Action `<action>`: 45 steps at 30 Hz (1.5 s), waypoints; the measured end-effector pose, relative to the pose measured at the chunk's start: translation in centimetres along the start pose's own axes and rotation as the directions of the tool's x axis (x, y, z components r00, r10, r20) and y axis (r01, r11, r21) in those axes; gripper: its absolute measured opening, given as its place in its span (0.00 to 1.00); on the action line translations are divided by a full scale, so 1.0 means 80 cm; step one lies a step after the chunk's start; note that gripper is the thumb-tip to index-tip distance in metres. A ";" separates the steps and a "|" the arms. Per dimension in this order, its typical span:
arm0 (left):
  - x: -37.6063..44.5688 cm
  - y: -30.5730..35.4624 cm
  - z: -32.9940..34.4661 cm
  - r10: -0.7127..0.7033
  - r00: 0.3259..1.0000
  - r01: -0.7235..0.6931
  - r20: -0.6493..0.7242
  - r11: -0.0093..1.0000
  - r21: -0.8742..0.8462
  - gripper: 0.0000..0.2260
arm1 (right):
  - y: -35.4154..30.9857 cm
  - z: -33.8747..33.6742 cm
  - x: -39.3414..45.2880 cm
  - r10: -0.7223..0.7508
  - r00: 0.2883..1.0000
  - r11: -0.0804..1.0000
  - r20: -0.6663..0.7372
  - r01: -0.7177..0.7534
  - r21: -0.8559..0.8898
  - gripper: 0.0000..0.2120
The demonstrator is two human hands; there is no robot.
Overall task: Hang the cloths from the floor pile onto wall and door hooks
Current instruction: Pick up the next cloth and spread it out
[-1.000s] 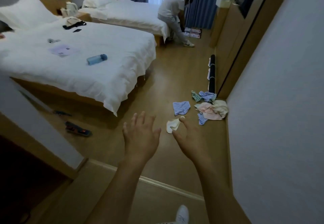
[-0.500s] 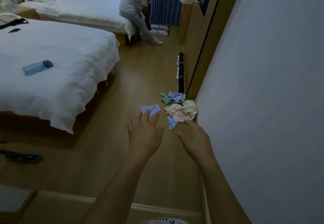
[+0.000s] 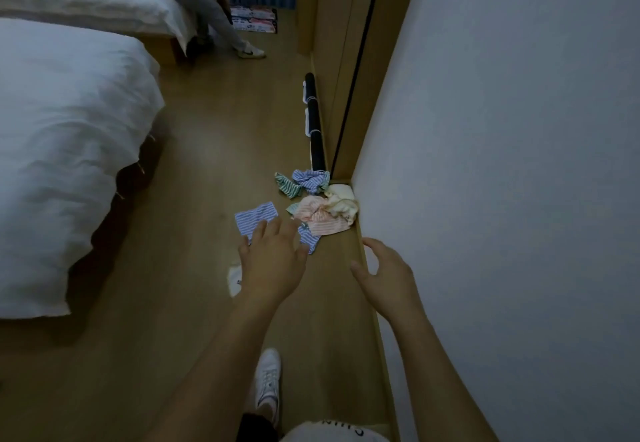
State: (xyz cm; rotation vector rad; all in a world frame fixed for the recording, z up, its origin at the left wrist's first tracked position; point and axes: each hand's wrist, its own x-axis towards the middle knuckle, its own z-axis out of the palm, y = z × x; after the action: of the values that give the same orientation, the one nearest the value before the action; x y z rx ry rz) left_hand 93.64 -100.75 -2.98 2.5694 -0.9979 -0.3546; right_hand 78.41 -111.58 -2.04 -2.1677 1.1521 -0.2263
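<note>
left hand spread, empty, above floor | right hand spread, empty, beside wall | blue striped cloth flat, long axis toward pile at wall base

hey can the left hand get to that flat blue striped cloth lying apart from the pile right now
Probably yes. The left hand is open, its fingertips overlapping the near edge of the blue striped cloth in this view. The cloth lies flat on bare floor, nothing on top of it. How high the hand hangs above it is unclear.
</note>
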 end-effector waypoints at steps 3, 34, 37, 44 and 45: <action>0.068 -0.011 -0.005 -0.004 0.999 0.003 0.041 1.000 0.007 0.23 | -0.023 0.008 0.060 0.029 0.999 1.000 0.017 -0.028 -0.006 0.26; 0.509 -0.120 0.035 -0.507 0.858 0.512 0.083 0.856 -0.063 0.22 | -0.105 0.112 0.602 -0.118 0.905 0.983 0.409 0.165 -0.081 0.24; 0.554 -0.126 0.062 -0.565 0.819 0.573 0.101 0.815 -0.089 0.22 | -0.097 0.135 0.661 -0.122 0.872 0.970 0.475 0.206 -0.129 0.23; 0.609 -0.178 0.155 -0.607 0.780 0.623 0.151 0.777 -0.094 0.22 | -0.074 0.239 0.753 -0.143 0.756 0.930 0.639 0.324 -0.175 0.21; 0.614 -0.189 0.173 -0.607 0.778 0.624 0.159 0.776 -0.089 0.22 | -0.068 0.259 0.761 -0.148 0.739 0.923 0.658 0.342 -0.177 0.21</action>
State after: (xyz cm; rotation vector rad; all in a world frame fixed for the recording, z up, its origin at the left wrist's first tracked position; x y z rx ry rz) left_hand 133.10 -127.45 -26.73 2.7033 -0.1048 -0.7291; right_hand 127.41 -147.68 -23.59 -2.3627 0.5169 0.5743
